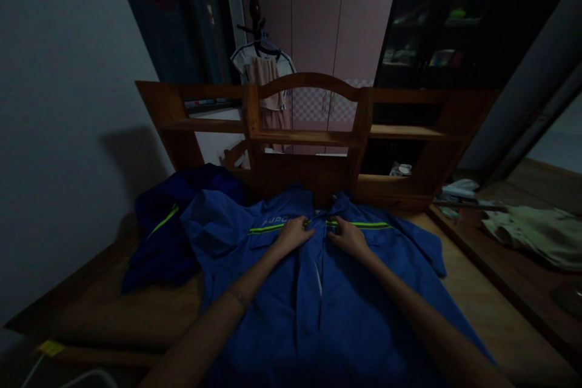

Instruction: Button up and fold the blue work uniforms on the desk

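A blue work jacket (pixel 354 303) with yellow-green stripes lies spread on the wooden surface, its collar toward the shelf unit and its front edges running down the middle. My left hand (pixel 293 235) grips the front edge on the left side at stripe height, fingers closed on the cloth. Opposite it, my right hand (pixel 349 237) pinches the other front edge at the same height. Between the two hands the cloth is bunched, and lower down a narrow gap shows a pale strip. Pale lettering on the left chest is partly covered by my left hand.
Left of the jacket lies a crumpled dark blue garment (pixel 168 236) with a yellow-green stripe. Behind stands a wooden shelf unit (pixel 309 138). Farther back, clothes hang on a rack (pixel 257 12) before pink cabinets (pixel 313 18). A pale cloth (pixel 536 233) lies at right.
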Action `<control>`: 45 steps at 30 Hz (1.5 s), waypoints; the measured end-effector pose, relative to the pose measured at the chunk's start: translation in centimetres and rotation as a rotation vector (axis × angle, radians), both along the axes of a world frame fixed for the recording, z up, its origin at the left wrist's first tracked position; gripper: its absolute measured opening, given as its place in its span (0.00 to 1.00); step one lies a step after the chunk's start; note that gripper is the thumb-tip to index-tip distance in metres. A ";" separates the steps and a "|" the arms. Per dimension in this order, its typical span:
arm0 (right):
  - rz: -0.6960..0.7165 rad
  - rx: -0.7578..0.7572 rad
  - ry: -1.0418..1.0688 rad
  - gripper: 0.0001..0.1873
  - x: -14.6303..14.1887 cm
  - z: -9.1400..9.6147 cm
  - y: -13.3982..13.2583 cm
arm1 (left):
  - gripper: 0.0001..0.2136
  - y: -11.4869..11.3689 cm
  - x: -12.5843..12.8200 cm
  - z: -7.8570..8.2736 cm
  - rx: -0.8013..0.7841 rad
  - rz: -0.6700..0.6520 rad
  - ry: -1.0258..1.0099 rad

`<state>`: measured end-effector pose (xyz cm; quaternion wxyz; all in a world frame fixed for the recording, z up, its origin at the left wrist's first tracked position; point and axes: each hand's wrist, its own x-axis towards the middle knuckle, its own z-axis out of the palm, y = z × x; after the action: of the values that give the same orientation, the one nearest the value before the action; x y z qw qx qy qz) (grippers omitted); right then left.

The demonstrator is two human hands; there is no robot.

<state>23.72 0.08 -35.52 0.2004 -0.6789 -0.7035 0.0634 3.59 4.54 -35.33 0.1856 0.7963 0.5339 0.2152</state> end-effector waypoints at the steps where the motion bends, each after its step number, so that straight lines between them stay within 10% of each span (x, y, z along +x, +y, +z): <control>1: -0.021 0.006 0.003 0.20 -0.1 0.0 0.1 | 0.19 0.5 0.2 -0.1 -0.007 0.027 -0.016; 16: -0.096 0.146 0.223 0.20 -0.8 -1.1 1.1 | 0.18 2.3 3.4 -1.8 -0.173 0.084 -0.346; 24: 0.106 0.448 0.622 0.19 0.0 -0.1 1.3 | 0.07 2.3 4.2 -2.3 -0.144 0.094 -0.389; 32: 0.391 0.433 0.494 0.12 -1.1 0.6 0.5 | 0.11 0.6 3.8 -1.6 -0.014 0.061 -0.490; 45: 0.249 0.456 0.505 0.09 -0.2 2.2 -0.1 | 0.07 -1.4 5.1 0.1 0.067 -0.074 -0.879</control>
<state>23.48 0.02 -33.33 0.5048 -0.4888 -0.7052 0.0947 8.72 3.14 -35.21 0.3767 0.6533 0.3679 0.5440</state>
